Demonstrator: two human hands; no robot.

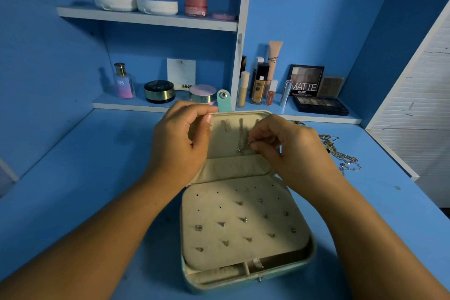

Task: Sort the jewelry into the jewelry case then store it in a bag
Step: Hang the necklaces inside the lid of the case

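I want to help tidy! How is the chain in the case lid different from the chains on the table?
The lid chain hangs straight down; the table chains lie in a tangled heap. The lid chain looks silvery; some table chains look gold. The right hand pinches the lid chain; nothing touches the table chains. Both are thin chains.

A blue desk carries an open case near its middle, with the lid raised toward the back. A heap of chains lies to its right, apart from it. Along the back, a low ledge holds a bottle, compacts, tubes and palettes.
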